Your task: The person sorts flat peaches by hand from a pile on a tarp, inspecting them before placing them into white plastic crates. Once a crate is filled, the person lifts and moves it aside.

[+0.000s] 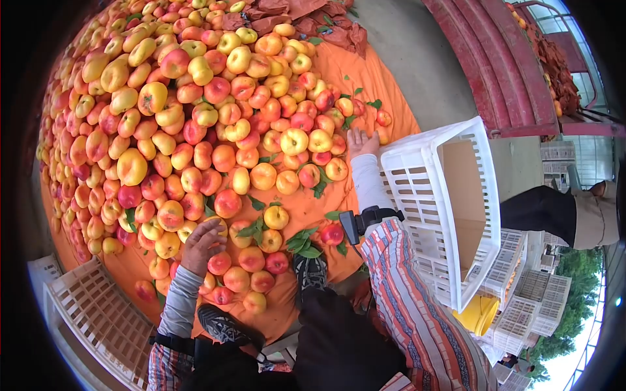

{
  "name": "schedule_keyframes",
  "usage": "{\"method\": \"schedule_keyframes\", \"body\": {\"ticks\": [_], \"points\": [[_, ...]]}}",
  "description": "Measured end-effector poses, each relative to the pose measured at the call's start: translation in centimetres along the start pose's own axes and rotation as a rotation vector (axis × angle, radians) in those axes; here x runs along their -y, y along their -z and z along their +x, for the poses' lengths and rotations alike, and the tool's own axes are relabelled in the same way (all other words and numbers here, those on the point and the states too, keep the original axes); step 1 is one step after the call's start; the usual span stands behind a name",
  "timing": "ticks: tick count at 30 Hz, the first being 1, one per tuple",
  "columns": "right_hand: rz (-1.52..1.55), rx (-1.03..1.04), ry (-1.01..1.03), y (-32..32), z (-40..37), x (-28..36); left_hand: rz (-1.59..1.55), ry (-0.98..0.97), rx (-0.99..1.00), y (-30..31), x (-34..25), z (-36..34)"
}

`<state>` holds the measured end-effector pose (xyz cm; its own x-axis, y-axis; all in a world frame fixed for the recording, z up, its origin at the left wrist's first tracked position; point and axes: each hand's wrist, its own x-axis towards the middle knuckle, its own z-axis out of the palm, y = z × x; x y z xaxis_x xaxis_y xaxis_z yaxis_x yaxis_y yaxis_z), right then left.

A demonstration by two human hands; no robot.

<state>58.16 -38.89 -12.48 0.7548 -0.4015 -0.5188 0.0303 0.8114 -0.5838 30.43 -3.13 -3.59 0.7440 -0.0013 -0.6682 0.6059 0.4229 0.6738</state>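
A large heap of red and yellow flat peaches (pixel 132 167) lies on an orange cloth (pixel 391 98). My left hand (pixel 203 246) is low over the near edge of the heap, its fingers spread and slightly bent beside several peaches. Whether a fingertip touches one is hard to see. My right hand (pixel 362 141) has its fingers stretched out at the right edge of the heap, near a small peach (pixel 383 118). The right forearm lies alongside a white plastic crate (pixel 430 150), which is tipped on its side with cardboard showing inside.
Another white crate (pixel 104 319) stands at lower left. Green leaves (pixel 303 243) lie among the fruit near my shoes (pixel 222 324). At right are a red metal frame (pixel 492 65), a yellow bucket (pixel 479 315), stacked crates (pixel 531 300) and a person's dark-clothed leg (pixel 538 212).
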Motion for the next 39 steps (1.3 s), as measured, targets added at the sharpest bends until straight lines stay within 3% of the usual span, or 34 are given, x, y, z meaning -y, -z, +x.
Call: {"method": "schedule_keyframes", "body": {"ticks": [3, 9, 12, 13, 18, 19, 22, 27, 28, 31, 34, 35, 36, 38, 39], "points": [[-0.278, 0.130, -0.090, 1.4, -1.5, -0.8, -0.007, -0.006, 0.008, 0.3, 0.0, -0.1], [-1.084, 0.422, -0.036, 3.9, -9.9, -0.7, -0.012, 0.021, -0.036, 1.0, 0.2, -0.1], [-1.259, 0.605, 0.049, 5.2, -12.3, -1.7, 0.140, -0.154, 0.093, 2.3, 1.9, 0.9], [-1.334, 0.712, 0.120, 5.1, -12.7, -2.4, -0.076, 0.032, 0.013, 1.2, 0.4, 0.3], [-1.551, 1.131, 0.559, 2.2, -15.0, -4.8, -0.113, -0.003, -0.051, 2.0, 1.0, 1.0], [-1.573, 1.109, 0.375, 0.3, -16.9, -5.4, -0.122, -0.005, -0.087, 2.4, 0.7, 1.0], [-1.874, 1.308, 0.690, -1.5, -18.2, -8.7, 0.106, -0.203, -0.155, 3.7, 1.5, 1.9], [-2.134, 1.588, 1.027, -2.3, -19.2, -14.2, 0.598, -0.586, -0.470, 4.8, 0.8, 2.8], [-2.161, 1.614, 1.009, -2.4, -19.3, -14.8, 0.487, -0.544, -0.525, 5.1, 0.6, 2.9], [-2.159, 1.684, 0.967, -2.9, -18.5, -15.2, 0.735, -0.655, -0.628, 6.1, -0.3, 2.7], [-1.763, 1.526, 0.591, -3.1, -18.0, -14.2, 1.161, -0.780, -0.606, 4.8, -1.9, 3.8], [-1.682, 1.395, 0.374, -2.8, -17.8, -14.3, 1.284, -0.822, -0.613, 3.9, -2.4, 4.8], [-1.504, 1.243, -0.030, -2.6, -17.5, -14.0, 1.406, -0.862, -0.615, 3.2, -2.9, 5.6], [-1.056, 0.855, -0.722, -3.0, -18.0, -13.5, 1.584, -0.672, -0.619, 2.1, -4.0, 7.3], [-0.881, 0.791, -0.924, -2.5, -17.5, -13.7, 1.669, -0.571, -0.613, 1.7, -4.3, 8.0]]}}
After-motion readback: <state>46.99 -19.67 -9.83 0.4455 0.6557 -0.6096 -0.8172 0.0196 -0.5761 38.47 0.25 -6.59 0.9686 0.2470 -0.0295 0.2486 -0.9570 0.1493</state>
